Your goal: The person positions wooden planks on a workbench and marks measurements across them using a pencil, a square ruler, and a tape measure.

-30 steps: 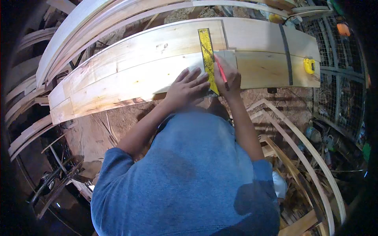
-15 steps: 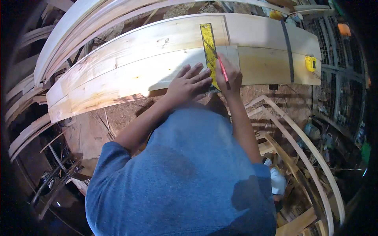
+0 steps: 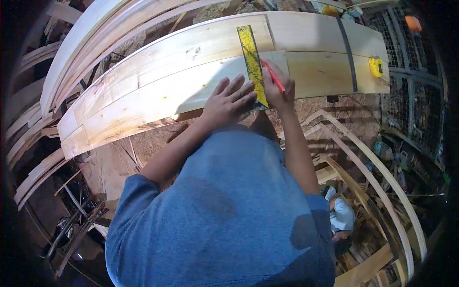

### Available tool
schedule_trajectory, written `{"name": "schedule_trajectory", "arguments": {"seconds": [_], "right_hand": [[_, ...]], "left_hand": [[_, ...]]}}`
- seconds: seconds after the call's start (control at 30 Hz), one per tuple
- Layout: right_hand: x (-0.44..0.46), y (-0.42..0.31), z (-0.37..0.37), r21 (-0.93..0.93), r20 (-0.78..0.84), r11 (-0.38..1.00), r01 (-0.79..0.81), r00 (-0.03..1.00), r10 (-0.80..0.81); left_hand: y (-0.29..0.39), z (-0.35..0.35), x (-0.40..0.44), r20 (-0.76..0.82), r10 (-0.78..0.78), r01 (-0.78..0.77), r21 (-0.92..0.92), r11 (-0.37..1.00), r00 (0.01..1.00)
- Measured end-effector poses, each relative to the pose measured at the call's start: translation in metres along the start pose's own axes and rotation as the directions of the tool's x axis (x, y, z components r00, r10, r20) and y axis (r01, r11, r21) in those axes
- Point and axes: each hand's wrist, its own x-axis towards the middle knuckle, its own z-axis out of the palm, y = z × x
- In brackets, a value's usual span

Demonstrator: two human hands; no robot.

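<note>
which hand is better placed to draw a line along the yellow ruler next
Probably the right hand: it grips the red pencil beside the yellow ruler. The left hand, fingers spread at the ruler's opposite edge, holds no pencil and looks better suited to steadying.

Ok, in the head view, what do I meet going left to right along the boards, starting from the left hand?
Left hand → yellow ruler → right hand with the red pencil → dark strip → yellow tape measure.

Yellow-and-black ruler [image 3: 248, 45], red pencil [image 3: 273, 76], blue shirt [image 3: 217, 205]
</note>
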Motion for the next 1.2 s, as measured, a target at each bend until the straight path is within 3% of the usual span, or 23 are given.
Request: {"name": "schedule_trajectory", "arguments": {"seconds": [0.3,0.4,0.6,0.7,0.8,0.9,0.93,1.07,1.13,1.17,1.2], "right_hand": [[0.005,-0.015,-0.012,-0.014,0.073,0.996,-0.091,0.993,0.092],[0.012,-0.01,-0.006,-0.022,0.043,1.0,-0.022,0.999,0.023],[-0.046,-0.029,-0.053,-0.173,0.241,0.978,-0.115,0.958,0.156],[-0.077,-0.036,-0.077,-0.292,0.406,0.946,-0.141,0.878,0.256],[-0.093,-0.033,-0.08,-0.064,0.287,0.927,-0.369,0.883,0.371],[-0.072,-0.046,-0.092,-0.099,0.103,0.959,-0.266,0.956,0.275],[-0.063,-0.052,-0.096,0.019,0.105,0.968,-0.251,0.963,0.248],[-0.039,-0.051,-0.095,0.169,0.094,0.942,-0.291,0.956,0.279],[-0.027,-0.029,-0.092,0.253,0.093,0.912,-0.324,0.946,0.31],[-0.016,-0.017,-0.084,0.306,0.108,0.891,-0.335,0.942,0.318],[-0.01,-0.011,-0.074,0.35,0.083,0.892,-0.287,0.958,0.276]], "left_hand": [[0.0,0.003,-0.001,-0.007,-0.016,0.017,0.011,1.0,1.0],[-0.001,0.004,-0.001,-0.019,0.006,-0.005,0.012,1.0,1.0],[-0.003,0.0,-0.002,-0.032,0.015,-0.016,-0.02,1.0,0.999],[-0.003,0.002,-0.006,-0.078,0.01,-0.014,-0.05,0.999,0.997],[-0.008,0.001,-0.009,-0.031,0.052,-0.052,-0.024,0.998,0.998],[-0.005,0.008,-0.014,-0.012,0.103,-0.101,0.099,0.99,0.995],[-0.001,0.004,-0.021,0.007,0.136,-0.136,0.143,0.98,0.991],[0.0,-0.053,-0.052,0.11,-0.173,0.192,-0.191,0.963,0.979],[0.002,-0.094,-0.079,-0.165,-0.355,0.279,-0.362,0.89,0.92],[-0.008,-0.072,-0.102,-0.485,-0.438,0.263,-0.387,0.884,0.757],[-0.008,-0.071,-0.116,-0.527,-0.617,0.32,-0.549,0.772,0.585]]}}
